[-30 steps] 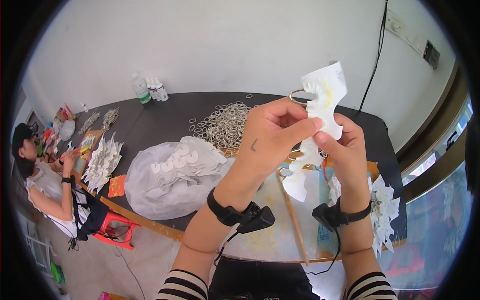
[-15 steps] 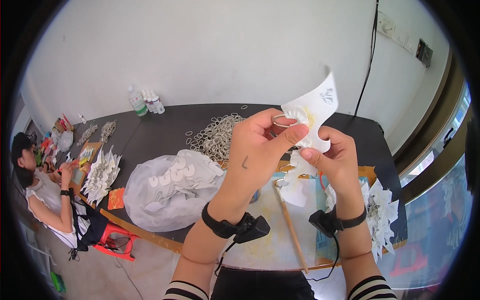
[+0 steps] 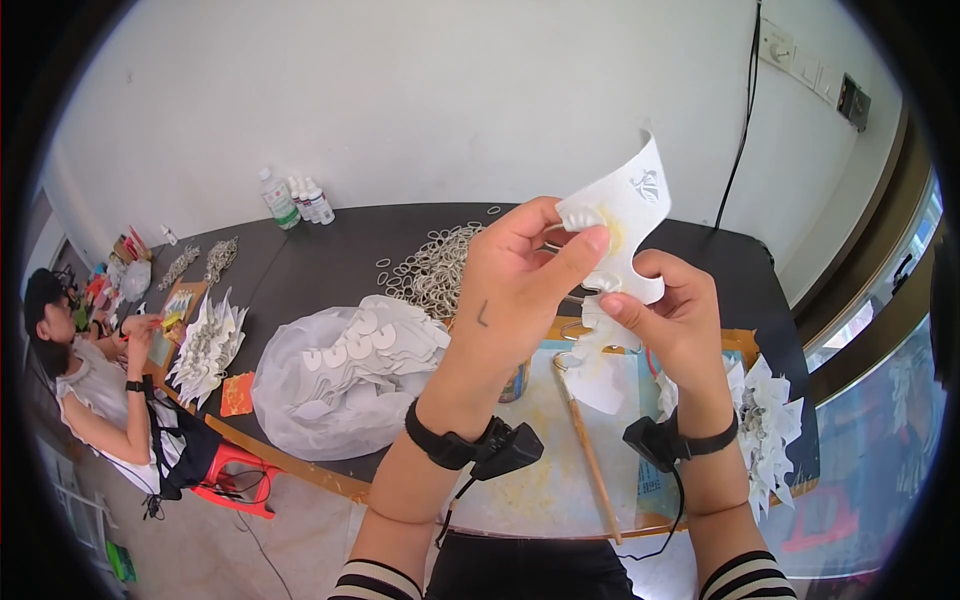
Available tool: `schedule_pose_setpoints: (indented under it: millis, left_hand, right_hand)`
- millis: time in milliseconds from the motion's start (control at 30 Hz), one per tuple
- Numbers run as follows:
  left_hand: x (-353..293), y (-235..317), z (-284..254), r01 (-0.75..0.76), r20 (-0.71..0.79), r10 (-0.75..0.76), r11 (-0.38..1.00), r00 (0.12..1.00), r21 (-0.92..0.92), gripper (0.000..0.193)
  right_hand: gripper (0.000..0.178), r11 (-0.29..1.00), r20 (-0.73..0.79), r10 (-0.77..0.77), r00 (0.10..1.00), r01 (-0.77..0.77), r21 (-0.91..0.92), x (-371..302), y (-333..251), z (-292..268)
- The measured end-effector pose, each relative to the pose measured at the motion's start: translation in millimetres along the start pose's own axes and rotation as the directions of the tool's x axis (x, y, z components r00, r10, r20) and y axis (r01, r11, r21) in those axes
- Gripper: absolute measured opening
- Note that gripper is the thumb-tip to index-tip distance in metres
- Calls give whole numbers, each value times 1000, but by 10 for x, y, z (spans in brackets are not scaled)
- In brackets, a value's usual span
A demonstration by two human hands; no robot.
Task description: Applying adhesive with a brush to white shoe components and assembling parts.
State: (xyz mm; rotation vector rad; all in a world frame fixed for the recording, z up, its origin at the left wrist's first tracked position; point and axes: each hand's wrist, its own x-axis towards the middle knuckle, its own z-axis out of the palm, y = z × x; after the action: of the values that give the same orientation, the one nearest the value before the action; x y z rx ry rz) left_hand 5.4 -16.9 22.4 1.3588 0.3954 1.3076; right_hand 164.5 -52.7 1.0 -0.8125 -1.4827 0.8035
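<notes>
**A:** How far along?

**B:** Left: white cutouts (image 3: 365, 368) in a bag (image 3: 283, 425), likely undone. Middle: left hand (image 3: 528, 265) and right hand (image 3: 680, 310) fingers pinch a ringed white strip (image 3: 628, 235) over the bench (image 3: 325, 255), probably midway. Right: white bunch (image 3: 768, 425), seemingly done.

**A:** Any writing?

**B:** Bottles (image 3: 277, 198): too tiny. Strip's grey print (image 3: 646, 185): unreadable.

Back right, the black table (image 3: 748, 278) gives passage; the white bag (image 3: 278, 385) and ring heap (image 3: 425, 268) crowd the left hand (image 3: 520, 255).

Both hands (image 3: 515, 265) raised, close together, pinching
</notes>
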Motion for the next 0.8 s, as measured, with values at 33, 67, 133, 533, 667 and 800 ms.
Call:
schedule_pose_setpoints:
  millis: [33,67,133,533,667,800]
  left_hand:
    - [-6,-8,7,-24,-6,24,999,1000,-36,21]
    - [-8,-15,1,-23,-6,23,999,1000,-35,21]
    - [-7,-32,-15,10,-3,-11,997,1000,-71,23]
    - [17,-60,-9,-123,-145,120,992,982,-17,21]
    - [26,-73,-46,-125,-146,122,992,982,-10,22]
    - [59,-101,-77,19,-72,-16,999,997,50,38]
  right_hand:
    - [18,1000,0,-18,1000,18,7,-3,12,5]
    - [18,1000,-1,-18,1000,18,8,-5,14,7]
    - [18,1000,24,-26,999,26,-2,-5,16,9]
    - [20,998,31,43,999,-44,47,9,24,13]
    - [20,996,80,19,997,-26,89,7,36,45]
    - [20,975,-34,131,991,-123,183,23,51,46]
